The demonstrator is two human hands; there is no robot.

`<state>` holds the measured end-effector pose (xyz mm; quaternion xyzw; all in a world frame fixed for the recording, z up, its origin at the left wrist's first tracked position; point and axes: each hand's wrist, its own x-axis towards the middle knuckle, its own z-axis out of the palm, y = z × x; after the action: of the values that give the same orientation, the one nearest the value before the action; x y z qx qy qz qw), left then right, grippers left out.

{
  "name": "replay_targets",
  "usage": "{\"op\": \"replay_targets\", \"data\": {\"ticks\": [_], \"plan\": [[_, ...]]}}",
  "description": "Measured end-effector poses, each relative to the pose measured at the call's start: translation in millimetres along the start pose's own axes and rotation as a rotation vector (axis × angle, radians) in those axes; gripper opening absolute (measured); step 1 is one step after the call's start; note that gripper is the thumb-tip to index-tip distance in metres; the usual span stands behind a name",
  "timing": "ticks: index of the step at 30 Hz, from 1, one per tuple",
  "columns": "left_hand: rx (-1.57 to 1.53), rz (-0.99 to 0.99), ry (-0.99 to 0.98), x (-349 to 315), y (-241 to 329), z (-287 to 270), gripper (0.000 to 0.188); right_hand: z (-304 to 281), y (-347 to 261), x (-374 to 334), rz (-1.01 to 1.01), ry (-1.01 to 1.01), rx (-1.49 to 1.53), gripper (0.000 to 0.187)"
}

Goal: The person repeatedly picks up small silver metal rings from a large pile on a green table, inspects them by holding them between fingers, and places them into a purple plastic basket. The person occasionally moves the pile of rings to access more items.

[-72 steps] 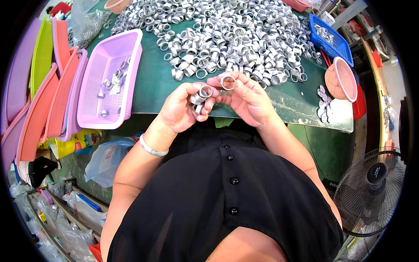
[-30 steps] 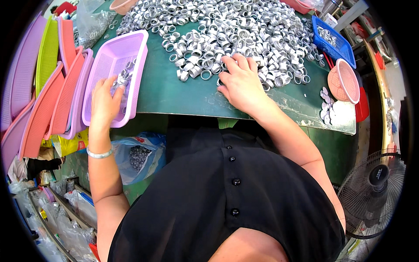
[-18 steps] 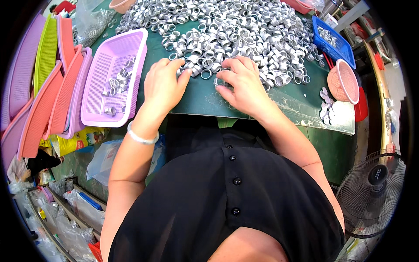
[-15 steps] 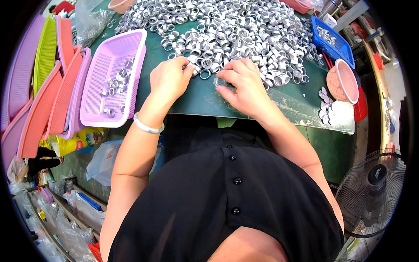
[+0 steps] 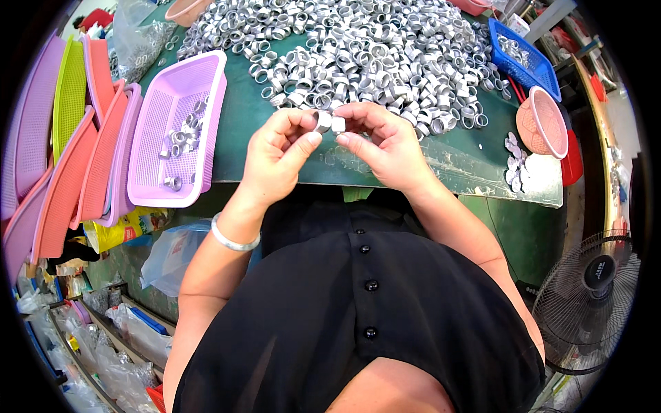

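My left hand [image 5: 272, 158] pinches a grey metal ring [image 5: 322, 122] between thumb and fingers, its band turned partly side-on. Close against it, my right hand [image 5: 389, 151] grips a second grey ring [image 5: 338, 124], whose flat squarish face shows. The two rings meet or nearly meet; I cannot tell whether they touch. Just beyond my fingertips spreads a large heap of similar rings [image 5: 392, 69] on the green tabletop [image 5: 303, 172]. Left of my left hand, a lilac plastic basket [image 5: 141, 158] holds several rings.
Stacked colored baskets [image 5: 62, 186] stand at the far left. A blue basket [image 5: 547, 82] with rings sits at the right, near a pink round basket [image 5: 556, 131] and small flat pale pieces [image 5: 513, 165]. A black fan [image 5: 585, 303] stands at lower right.
Both hands have drawn together from the edge of the heap. A ring now shows plainly in each hand, side by side; the view has shifted slightly.
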<state>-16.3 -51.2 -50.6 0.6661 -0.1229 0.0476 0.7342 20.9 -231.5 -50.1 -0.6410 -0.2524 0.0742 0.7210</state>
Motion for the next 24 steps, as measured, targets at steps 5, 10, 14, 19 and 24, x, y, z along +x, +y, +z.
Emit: {"op": "replay_targets", "data": {"ticks": [5, 10, 14, 19, 24], "plan": [[-0.065, 0.062, 0.025, -5.7, 0.7, 10.8, 0.033, 0.0, -2.3, -2.5, -0.061, -0.022, -0.008, 0.027], [0.027, 0.105, -0.057, -4.3, 1.1, 9.8, 0.041, -2.4, -1.6, -5.9, -0.097, -0.016, -0.041, 0.027], [-0.019, 0.067, -0.031, -5.4, -0.9, 11.6, 0.032, -3.1, -7.6, -8.2, 0.027, -0.058, 0.045, 0.027], [-0.224, -0.212, 0.032, -6.2, 6.0, 11.0, 0.023, -12.0, -1.8, -6.4, 0.329, -0.142, 0.568, 0.023], [-0.522, -0.447, 0.088, -4.1, 10.4, 12.9, 0.039, -13.3, 1.5, -7.5, 0.429, -0.17, 0.739, 0.027]]}}
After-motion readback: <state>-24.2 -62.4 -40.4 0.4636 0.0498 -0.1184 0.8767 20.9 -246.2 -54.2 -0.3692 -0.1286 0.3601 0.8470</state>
